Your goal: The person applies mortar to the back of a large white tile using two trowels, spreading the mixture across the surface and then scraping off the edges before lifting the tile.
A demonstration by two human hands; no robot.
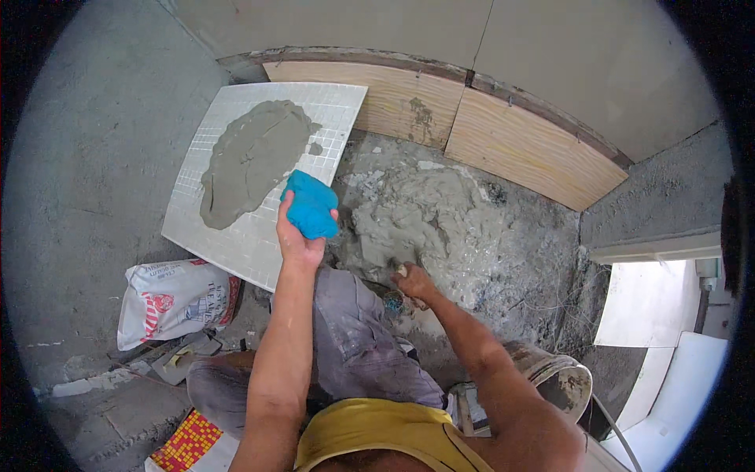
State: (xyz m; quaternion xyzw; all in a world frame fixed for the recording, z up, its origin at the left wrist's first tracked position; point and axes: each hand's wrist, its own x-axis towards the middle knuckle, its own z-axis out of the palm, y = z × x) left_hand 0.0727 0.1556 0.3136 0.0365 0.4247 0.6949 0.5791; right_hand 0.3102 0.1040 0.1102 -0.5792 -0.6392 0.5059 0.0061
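Occupying the far left, a white bag (177,303) lies near a pale gridded panel (248,250) bearing grey mortar (255,153); the left hand (297,245) holds a blue sponge-like block (311,206) over the panel's right edge; the right hand (417,286) grips a pale handle (402,270) beside a wet heap (432,208) on the floor; a bucket (568,385) is farther right.

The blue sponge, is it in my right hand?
No, your left hand holds the blue sponge, while your right hand grips a handle.
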